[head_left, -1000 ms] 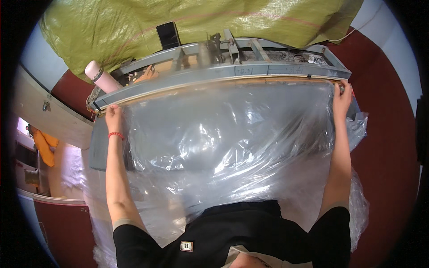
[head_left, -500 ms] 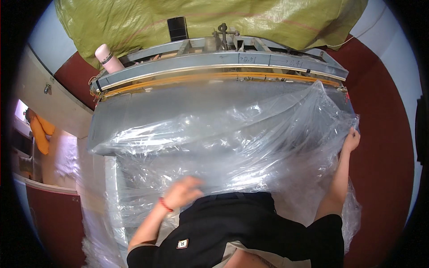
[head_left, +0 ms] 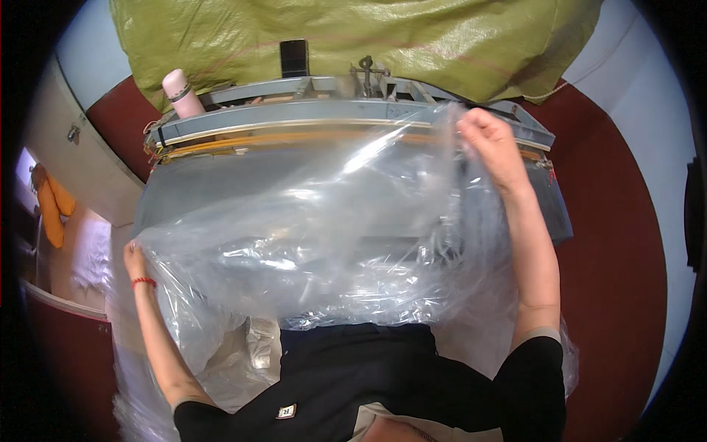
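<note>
A large sheet of clear plastic film (head_left: 317,228) billows over the grey machine table (head_left: 221,184) in front of me. My right hand (head_left: 490,144) is raised at the upper right, pinching the film's far edge and lifting it. Low on the left, my left hand (head_left: 135,259), with a red band at the wrist, grips the film's left edge beside the table's side. The film bunches in folds against my black shirt and spills toward the floor.
The grey metal sealing machine (head_left: 353,110) with a yellow-orange bar runs across the far side of the table. On its left end stands a pink bottle (head_left: 179,92). A green tarp (head_left: 353,37) hangs behind it. The floor is dark red (head_left: 611,221). More plastic film (head_left: 140,383) is heaped lower left.
My right hand has risen from low on the right up toward the machine, lifting the film. My left hand moved from my waist out to the film's left edge.
</note>
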The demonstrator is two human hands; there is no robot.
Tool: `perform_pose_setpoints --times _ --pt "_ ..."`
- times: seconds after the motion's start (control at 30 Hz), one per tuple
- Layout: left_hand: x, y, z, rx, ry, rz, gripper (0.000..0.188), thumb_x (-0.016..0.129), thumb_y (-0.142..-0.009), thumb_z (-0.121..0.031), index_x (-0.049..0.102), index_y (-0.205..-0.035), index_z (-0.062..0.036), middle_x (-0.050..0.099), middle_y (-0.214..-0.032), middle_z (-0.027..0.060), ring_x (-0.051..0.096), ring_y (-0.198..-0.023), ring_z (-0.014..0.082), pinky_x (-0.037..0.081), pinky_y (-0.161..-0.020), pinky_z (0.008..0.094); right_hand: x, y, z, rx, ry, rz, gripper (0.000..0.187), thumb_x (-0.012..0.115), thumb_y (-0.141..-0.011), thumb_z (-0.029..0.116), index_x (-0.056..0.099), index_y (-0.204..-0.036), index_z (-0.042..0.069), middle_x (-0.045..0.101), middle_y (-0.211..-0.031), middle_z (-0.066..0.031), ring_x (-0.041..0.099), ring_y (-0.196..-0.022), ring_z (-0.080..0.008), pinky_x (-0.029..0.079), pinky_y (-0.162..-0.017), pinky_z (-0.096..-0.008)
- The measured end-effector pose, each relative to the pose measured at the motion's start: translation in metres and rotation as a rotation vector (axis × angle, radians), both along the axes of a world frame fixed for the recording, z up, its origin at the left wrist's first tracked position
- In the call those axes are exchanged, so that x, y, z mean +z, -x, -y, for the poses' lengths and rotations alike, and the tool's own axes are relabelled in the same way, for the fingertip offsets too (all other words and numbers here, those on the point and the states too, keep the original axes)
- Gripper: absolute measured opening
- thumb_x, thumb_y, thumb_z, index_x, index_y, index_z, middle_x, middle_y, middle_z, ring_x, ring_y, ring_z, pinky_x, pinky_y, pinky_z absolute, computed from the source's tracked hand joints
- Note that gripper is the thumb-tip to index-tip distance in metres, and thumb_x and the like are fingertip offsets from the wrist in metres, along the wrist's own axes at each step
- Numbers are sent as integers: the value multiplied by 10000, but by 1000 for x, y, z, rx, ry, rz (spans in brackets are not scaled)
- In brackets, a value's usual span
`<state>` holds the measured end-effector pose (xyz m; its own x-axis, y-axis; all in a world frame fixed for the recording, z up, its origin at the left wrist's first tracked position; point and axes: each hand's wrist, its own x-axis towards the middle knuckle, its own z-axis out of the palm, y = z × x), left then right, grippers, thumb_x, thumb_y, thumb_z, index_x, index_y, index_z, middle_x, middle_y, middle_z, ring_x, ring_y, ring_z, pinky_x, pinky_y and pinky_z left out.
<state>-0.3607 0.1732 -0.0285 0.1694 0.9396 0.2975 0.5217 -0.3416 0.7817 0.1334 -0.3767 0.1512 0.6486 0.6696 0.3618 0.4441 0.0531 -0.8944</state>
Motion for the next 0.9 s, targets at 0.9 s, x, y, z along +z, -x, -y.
perform_pose_setpoints --times 0.9 --pt "154 -292 320 -820 -445 389 74 579 -707 20 529 -760 7 510 -641 11 449 -566 51 385 -505 199 6 83 -111 419 127 35 210 548 -819 136 557 -991 17 565 -724 -13 505 -666 -44 403 -577 -182"
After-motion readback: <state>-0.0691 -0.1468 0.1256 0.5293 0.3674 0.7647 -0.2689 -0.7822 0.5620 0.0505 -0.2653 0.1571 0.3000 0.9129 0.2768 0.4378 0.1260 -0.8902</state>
